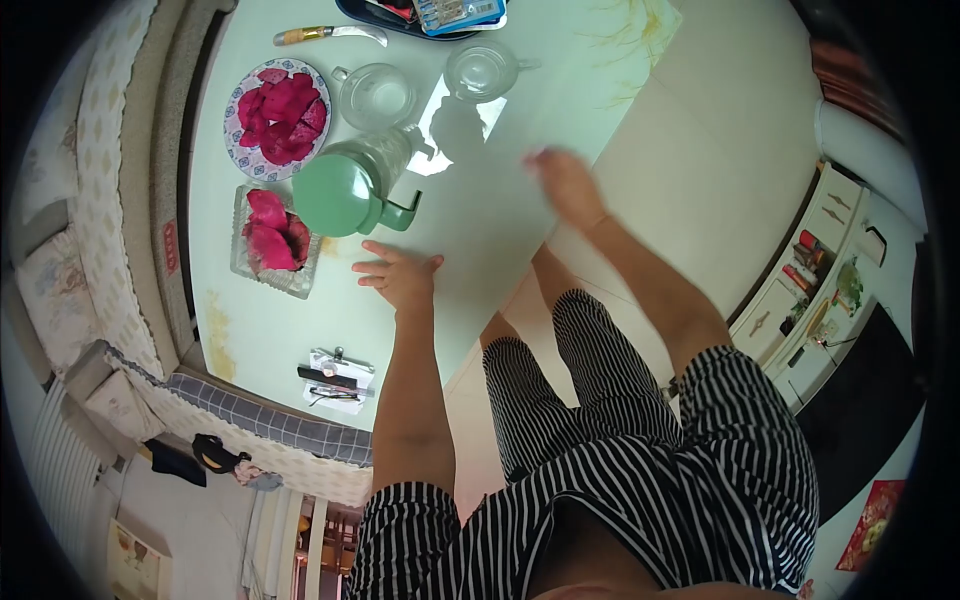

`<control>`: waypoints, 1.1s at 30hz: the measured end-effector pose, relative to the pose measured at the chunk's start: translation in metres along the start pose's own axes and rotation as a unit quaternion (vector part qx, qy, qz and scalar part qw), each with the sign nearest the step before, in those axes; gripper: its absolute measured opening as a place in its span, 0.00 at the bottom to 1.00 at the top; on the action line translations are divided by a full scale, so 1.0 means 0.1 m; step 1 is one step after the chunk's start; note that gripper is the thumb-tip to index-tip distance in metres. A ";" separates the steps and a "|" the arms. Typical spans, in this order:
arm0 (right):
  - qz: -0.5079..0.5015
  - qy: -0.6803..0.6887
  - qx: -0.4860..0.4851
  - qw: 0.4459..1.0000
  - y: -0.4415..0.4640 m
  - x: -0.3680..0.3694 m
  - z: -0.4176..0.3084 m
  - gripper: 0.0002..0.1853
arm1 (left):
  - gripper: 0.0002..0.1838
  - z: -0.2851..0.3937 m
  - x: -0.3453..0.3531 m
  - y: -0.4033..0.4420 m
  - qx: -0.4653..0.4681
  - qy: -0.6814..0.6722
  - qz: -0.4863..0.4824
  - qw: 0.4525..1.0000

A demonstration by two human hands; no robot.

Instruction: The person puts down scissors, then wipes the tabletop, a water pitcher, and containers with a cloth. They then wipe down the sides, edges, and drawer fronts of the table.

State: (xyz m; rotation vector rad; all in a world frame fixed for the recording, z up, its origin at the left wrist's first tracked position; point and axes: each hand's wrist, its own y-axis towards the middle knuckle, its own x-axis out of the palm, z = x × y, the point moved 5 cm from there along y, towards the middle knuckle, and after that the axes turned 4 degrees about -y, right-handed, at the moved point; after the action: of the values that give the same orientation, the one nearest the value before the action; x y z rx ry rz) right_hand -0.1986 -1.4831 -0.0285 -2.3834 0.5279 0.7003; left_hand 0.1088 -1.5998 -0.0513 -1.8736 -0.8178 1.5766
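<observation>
My left hand (400, 278) is open over the pale glass table, its fingers spread and nothing in them. Just beyond it stands a clear pitcher with a green lid (335, 195), its green handle pointing towards my right side. To the left of that hand, a square glass dish (304, 278) holds dark pink fruit peels (272, 240). My right hand (568, 188) hovers by the table's right edge. Motion smears its fingers, so I cannot see whether they hold anything. Two glass cups (378, 97) (482, 72) stand beyond the pitcher.
A patterned plate (236, 140) carries more pink peels. A knife with a wooden handle (303, 36) lies near the far end, beside a dark tray (355, 10) with packets. Papers with a black item (335, 380) lie near the left front. A white cabinet (828, 210) stands at right.
</observation>
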 end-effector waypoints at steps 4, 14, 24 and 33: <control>0.314 -0.277 -0.149 0.896 0.50 -1.12 0.30 0.13 | 0.80 -0.02 0.06 0.07 0.007 -0.003 0.026 1.000; 0.060 -0.158 -0.244 0.955 -1.07 1.22 -0.29 0.14 | 0.79 -0.01 0.01 0.00 0.001 -0.023 0.005 1.000; 0.200 -0.154 -0.199 0.947 0.27 -0.08 -0.24 0.15 | 0.78 -0.03 0.01 -0.01 0.016 -0.067 -0.001 0.998; -0.038 -0.149 -0.283 0.947 -0.31 1.73 -0.89 0.09 | 0.77 -0.02 -0.01 0.00 0.017 -0.041 0.015 0.999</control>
State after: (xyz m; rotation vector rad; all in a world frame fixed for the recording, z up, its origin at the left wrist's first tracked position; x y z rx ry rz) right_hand -0.0156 -1.5510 -0.0565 -2.7163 0.1069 1.2895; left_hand 0.1102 -1.6005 -0.0499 -1.8151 -0.7980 1.6853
